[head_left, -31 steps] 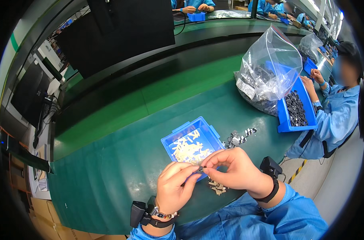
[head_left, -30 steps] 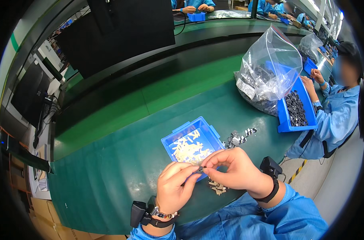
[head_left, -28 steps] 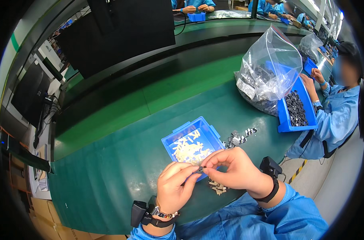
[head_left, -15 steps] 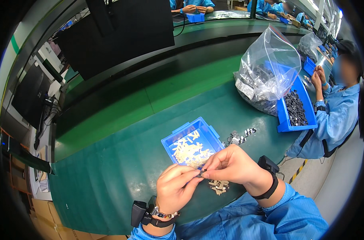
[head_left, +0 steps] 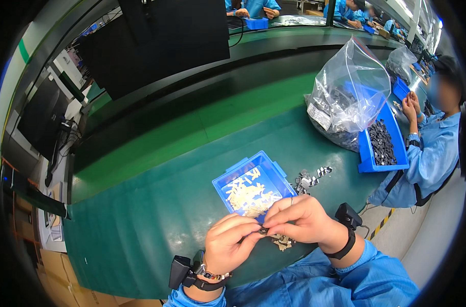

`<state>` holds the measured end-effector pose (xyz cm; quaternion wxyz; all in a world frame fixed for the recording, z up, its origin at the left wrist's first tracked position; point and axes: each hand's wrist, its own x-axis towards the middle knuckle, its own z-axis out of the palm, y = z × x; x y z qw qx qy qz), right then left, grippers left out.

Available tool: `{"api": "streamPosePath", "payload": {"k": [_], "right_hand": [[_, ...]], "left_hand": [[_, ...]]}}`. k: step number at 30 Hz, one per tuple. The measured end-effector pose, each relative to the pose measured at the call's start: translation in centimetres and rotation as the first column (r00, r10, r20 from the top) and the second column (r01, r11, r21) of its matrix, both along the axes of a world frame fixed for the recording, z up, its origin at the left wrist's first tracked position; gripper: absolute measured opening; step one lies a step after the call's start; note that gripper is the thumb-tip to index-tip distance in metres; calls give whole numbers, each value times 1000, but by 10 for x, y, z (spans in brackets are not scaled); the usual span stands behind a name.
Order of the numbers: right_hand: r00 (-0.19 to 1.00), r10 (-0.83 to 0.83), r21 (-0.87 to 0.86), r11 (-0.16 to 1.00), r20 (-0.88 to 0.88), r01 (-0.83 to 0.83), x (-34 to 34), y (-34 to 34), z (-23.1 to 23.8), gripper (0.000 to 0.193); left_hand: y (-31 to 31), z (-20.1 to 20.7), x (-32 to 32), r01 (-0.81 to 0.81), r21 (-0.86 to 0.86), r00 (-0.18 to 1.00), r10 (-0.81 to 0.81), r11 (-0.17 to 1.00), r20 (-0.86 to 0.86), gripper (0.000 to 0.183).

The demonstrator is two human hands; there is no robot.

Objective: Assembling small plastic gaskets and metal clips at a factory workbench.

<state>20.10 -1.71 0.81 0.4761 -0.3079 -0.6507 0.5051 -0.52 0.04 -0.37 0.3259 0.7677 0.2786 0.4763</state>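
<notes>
Left hand point(head_left: 232, 245) & right hand point(head_left: 299, 221) both pinch small dark part point(head_left: 262, 231) betw. fingertips, just in front of blue tray point(head_left: 226, 180); part touching both hands.

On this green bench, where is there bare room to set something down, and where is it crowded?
Bare mat lies left of the small blue tray and beyond it, toward the black panel. It is crowded right of that tray: loose dark parts, the clear bag and the long blue bin. Both hands, left hand and right hand, fill the near edge.
</notes>
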Motion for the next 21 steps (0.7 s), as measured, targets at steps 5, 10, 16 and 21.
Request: {"api": "streamPosePath", "payload": {"k": [5, 10, 16, 21], "right_hand": [[990, 94, 56, 993, 107, -100, 1, 1, -2, 23], [973, 180, 82, 978, 146, -193, 0, 0, -3, 26], [979, -2, 198, 979, 204, -40, -3, -10, -6, 21], [915, -326, 553, 820, 238, 148, -11, -14, -6, 18]], "left_hand": [[-1, -7, -4, 14, -31, 997, -12, 999, 72, 17], [3, -3, -7, 67, 28, 994, -69, 997, 81, 23], [5, -8, -2, 118, 117, 992, -122, 986, 27, 21], [3, -4, -3, 112, 228, 993, -102, 967, -55, 18]]}}
